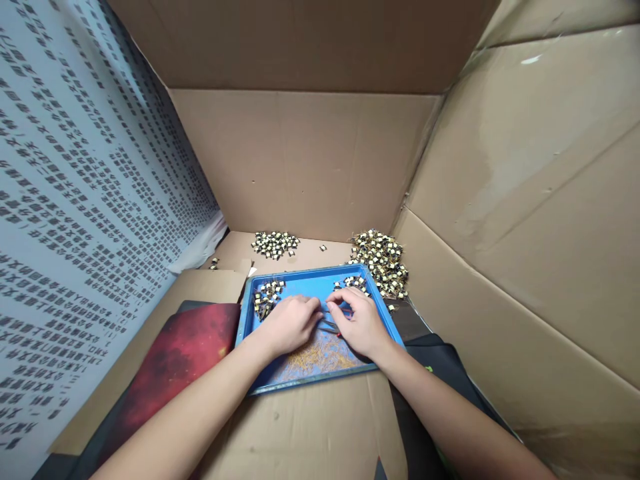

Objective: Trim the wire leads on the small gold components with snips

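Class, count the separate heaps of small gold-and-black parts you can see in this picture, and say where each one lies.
4. Small gold-and-black parts heap on cardboard behind the blue plastic tray; larger heap at back right; two inside the tray, left and right. Hands may hide more.

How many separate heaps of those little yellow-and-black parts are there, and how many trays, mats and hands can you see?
Heaps of small parts: 4 (two behind the tray, two on it)
Blue tray: 1
Mats: 2 (red mat, black mat)
Hands: 2 (left hand, right hand)
Total: 9
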The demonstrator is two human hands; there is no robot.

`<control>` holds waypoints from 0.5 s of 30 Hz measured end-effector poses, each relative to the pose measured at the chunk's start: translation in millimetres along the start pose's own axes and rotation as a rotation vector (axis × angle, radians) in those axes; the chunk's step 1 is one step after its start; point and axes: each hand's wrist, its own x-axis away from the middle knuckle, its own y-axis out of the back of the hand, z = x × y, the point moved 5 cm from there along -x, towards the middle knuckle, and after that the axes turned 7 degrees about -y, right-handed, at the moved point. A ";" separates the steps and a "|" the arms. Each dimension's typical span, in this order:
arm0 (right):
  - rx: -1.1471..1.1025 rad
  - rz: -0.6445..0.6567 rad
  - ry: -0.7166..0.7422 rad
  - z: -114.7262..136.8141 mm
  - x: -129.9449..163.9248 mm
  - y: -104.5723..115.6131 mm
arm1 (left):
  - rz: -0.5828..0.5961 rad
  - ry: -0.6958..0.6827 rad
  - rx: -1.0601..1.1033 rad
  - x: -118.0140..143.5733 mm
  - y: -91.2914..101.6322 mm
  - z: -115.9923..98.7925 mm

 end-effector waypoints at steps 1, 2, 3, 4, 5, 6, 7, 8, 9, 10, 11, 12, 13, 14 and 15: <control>-0.001 -0.005 -0.002 -0.1 -0.1 0.3 | -0.022 0.003 0.028 -0.3 -0.1 1.0; -0.003 -0.013 -0.004 -0.1 -0.1 1.0 | -0.052 0.009 0.061 -0.7 1.0 1.8; -0.007 -0.021 -0.006 -0.1 -0.1 1.7 | -0.089 0.017 0.099 -1.1 3.3 2.4; -0.011 -0.026 -0.008 0.1 0.0 2.5 | -0.125 0.027 0.149 -1.4 6.2 2.8; -0.017 -0.029 -0.008 0.6 0.1 3.4 | -0.161 0.044 0.209 -1.7 9.4 3.3; -0.028 -0.027 -0.007 1.5 0.4 4.0 | -0.192 0.071 0.278 -1.9 12.4 4.2; -0.045 -0.015 -0.002 2.9 0.7 4.2 | -0.218 0.106 0.355 -1.9 14.7 5.4; -0.067 0.005 0.007 4.8 1.2 4.0 | -0.240 0.140 0.439 -2.0 16.4 6.6; -0.092 0.032 0.022 7.0 1.8 3.2 | -0.259 0.167 0.531 -2.0 17.4 7.5; -0.116 0.058 0.039 9.4 2.5 2.3 | -0.276 0.182 0.624 -2.1 17.9 8.0; -0.131 0.073 0.054 11.3 3.3 1.5 | -0.291 0.185 0.715 -2.3 18.0 8.1; -0.135 0.073 0.063 12.5 4.0 1.1 | -0.301 0.180 0.801 -2.5 17.7 7.8; -0.127 0.053 0.065 12.8 4.4 1.4 | -0.308 0.173 0.876 -2.7 17.1 7.3; -0.112 0.023 0.060 12.2 4.7 2.2 | -0.308 0.167 0.940 -2.9 16.2 6.8; -0.097 -0.010 0.049 11.1 4.7 3.2 | -0.303 0.161 0.991 -3.0 15.1 6.1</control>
